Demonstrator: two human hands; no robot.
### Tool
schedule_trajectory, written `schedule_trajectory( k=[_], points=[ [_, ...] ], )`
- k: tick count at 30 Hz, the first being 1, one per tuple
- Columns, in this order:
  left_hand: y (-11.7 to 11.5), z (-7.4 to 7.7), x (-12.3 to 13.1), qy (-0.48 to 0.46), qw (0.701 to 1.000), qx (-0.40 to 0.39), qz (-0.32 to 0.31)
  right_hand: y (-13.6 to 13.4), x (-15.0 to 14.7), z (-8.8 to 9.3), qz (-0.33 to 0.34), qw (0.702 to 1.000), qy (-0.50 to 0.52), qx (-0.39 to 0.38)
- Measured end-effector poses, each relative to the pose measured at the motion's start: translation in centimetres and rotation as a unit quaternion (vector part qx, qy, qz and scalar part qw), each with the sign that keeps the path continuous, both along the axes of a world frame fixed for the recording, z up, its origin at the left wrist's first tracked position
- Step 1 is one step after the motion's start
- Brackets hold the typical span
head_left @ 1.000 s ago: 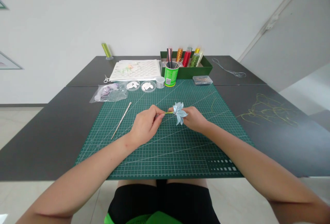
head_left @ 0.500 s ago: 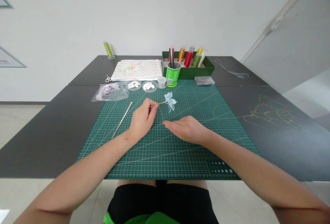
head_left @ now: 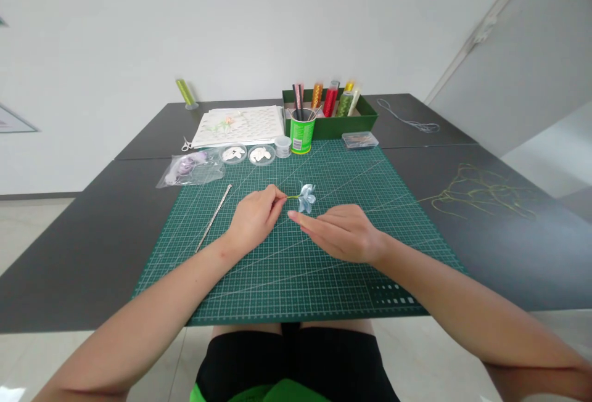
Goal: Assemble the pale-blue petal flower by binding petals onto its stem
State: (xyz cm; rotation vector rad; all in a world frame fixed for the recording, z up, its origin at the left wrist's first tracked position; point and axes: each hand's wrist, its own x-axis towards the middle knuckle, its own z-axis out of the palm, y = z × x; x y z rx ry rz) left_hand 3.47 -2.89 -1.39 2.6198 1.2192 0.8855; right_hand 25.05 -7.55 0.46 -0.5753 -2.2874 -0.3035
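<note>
My left hand [head_left: 255, 216], over the middle of the cutting mat [head_left: 277, 285], pinches the thin green stem of a pale blue artificial flower [head_left: 306, 198]. The flower head points right, its petals spread. Just in front of it is my right hand [head_left: 345, 232], fingers pressed together and fingertips close to the stem. The fine thread they hold is hardly visible now. Green thread [head_left: 478, 195] lies in a loose tangle on the right of the table, one strand reaching toward the mat. A slim metal tool [head_left: 213, 218] rests left of my left hand.
Along the back stand a green can [head_left: 302, 134] of tools, a green box [head_left: 354, 123] with thread spools, and a small clear case [head_left: 359, 140]. Dishes of white pieces [head_left: 261, 155], a plastic bag [head_left: 192, 168], paper sheets [head_left: 240, 127] and small scissors [head_left: 185, 144] lie further left.
My right fingertips have risen to beside the stem, closing the gap between my hands. The flower has turned and dropped slightly. The thread line seen between the hands no longer shows clearly. The view shifted slightly.
</note>
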Motion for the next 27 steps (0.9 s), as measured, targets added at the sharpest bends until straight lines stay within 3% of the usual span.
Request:
schedule_trajectory(
  k=[5,12,21,27],
  points=[
    [-0.7,0.2,0.3,0.038,0.996,0.012,-0.077,0.9,1.0,1.0,-0.031,0.994,0.072,-0.070],
    [-2.2,0.7,1.0,0.040,0.985,0.016,-0.165,2.6,1.7,1.0,-0.089,0.953,0.164,-0.239],
    [-2.6,0.8,0.6,-0.004,0.987,0.048,-0.151,4.4,2.2,-0.7,-0.081,0.924,0.149,-0.343],
    [-2.3,1.0,0.2,-0.044,0.984,0.142,-0.098,4.9,1.8,-2.4,-0.037,0.882,0.136,-0.449]
  ],
)
